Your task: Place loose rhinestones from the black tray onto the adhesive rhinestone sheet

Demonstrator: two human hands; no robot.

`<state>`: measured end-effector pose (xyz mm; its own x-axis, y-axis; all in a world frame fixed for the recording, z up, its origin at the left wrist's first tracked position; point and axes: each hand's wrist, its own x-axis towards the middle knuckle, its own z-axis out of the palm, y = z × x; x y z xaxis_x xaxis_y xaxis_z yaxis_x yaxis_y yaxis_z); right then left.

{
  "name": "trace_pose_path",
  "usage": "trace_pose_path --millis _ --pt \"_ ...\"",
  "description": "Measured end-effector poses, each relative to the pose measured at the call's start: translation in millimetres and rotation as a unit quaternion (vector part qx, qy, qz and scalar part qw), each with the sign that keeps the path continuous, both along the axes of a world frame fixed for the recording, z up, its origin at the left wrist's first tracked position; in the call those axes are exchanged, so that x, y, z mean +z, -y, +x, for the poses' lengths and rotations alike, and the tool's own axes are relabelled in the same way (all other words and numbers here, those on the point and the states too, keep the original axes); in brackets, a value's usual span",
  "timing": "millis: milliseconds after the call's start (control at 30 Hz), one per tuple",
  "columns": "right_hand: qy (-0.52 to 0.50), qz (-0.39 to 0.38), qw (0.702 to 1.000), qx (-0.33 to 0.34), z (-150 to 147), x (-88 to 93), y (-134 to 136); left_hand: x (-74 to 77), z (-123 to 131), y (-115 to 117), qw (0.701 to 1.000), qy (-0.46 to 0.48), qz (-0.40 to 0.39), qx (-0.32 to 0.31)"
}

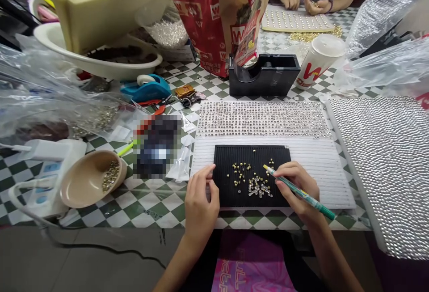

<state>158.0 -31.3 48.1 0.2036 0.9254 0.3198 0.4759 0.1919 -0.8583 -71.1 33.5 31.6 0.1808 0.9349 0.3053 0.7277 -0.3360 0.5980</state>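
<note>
My right hand (300, 189) grips a green pen-shaped picker (301, 193) between thumb and fingers. Its yellow tip is just above a black ridged tray (228, 193), near a few loose stones. Scattered rhinestones (259, 187) lie on the tray, some showing clear faces, others gold backs. At the tray's left edge, my left hand (203, 198) has its fingers curled and thumb against the rim, closed on it. Beneath the tray lies a white lined sheet (315, 162), its upper part covered with rows of set rhinestones (261, 118).
A finished-looking rhinestone sheet (385, 162) lies right. A tan bowl (94, 180) with stones sits left, beside a power strip (50, 175) and cable. Behind stand a black tape dispenser (264, 77), paper cup (318, 61) and red bag (217, 23). Across the table, another person's hands (301, 1) work.
</note>
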Motion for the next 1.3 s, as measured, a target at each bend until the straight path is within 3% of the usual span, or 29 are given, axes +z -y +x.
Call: trace_pose_path --millis 300,767,900,1000,1133,1300 --pt "0.043 -0.019 0.999 -0.012 -2 -1.6 8 6.5 4 -27 0.996 0.002 -0.093 -0.008" --pt "0.091 0.051 0.994 0.042 -7 6.3 2 3.3 5 -29 0.998 -0.012 -0.054 -0.022" --pt "0.07 0.048 0.996 -0.032 23 7.9 9 3.7 5 -30 0.998 -0.004 -0.057 -0.02" --pt "0.084 0.048 0.981 -0.17 64 11.2 8 4.0 5 -30 0.998 0.001 -0.064 -0.02" --pt "0.017 0.102 0.935 -0.338 112 10.5 -6 4.3 6 -30 0.998 0.0 -0.068 -0.014" --pt "0.006 0.042 0.924 -0.38 131 -3.4 -20 5.0 5 -30 0.997 0.005 -0.077 -0.002"
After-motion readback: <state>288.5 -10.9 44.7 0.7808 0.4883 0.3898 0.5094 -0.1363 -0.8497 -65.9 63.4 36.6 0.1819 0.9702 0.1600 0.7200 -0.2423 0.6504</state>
